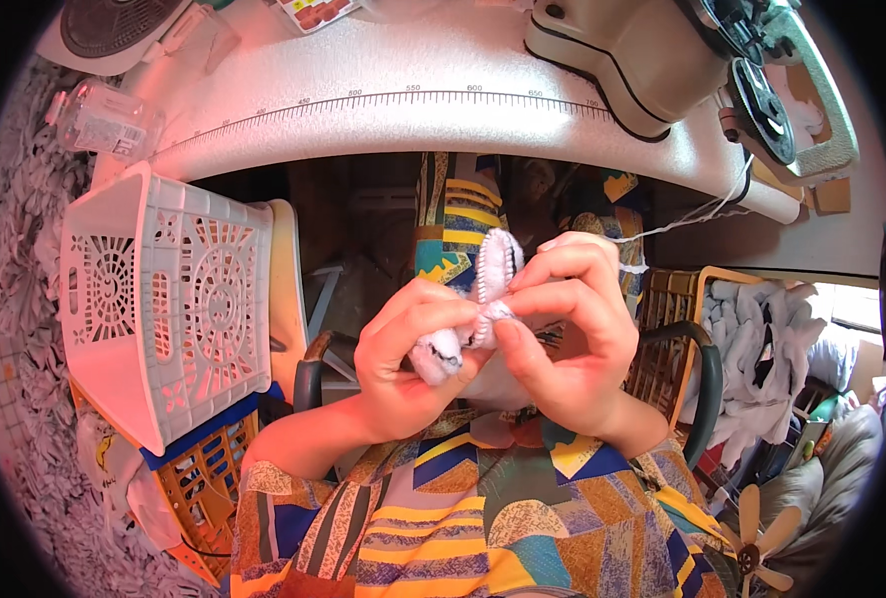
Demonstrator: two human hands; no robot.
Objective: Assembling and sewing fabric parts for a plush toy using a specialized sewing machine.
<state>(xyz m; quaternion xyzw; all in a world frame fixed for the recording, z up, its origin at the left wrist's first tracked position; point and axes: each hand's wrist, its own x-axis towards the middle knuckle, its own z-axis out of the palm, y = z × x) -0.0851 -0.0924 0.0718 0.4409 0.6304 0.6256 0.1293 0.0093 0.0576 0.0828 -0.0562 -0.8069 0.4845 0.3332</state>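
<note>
The small pale cloth was in my hands, just in front of the counter and off its near edge, over my lap. It looked fluffy and thin, so I judged it very light, soft and limp, with nothing in it to break. The nap seemed unlikely to slip, though I guessed that it would fold or stretch under an uneven pull. The ridged, stitched-looking edge seemed the firmest part, and the best place for a pinch was close to that edge, near the spot being worked.

My left grip was closed, its fingers curled around the lower part of the cloth, with a loose end sticking out on the side away from my right hand. My right grip was closed too, thumb and forefinger nipping the middle, while the upper strip stood up toward the counter. I could not tell whether a needle sat between those fingertips. A white thread trailed from below the counter's right end toward my right hand; whether it joined the cloth, I could not tell.
</note>
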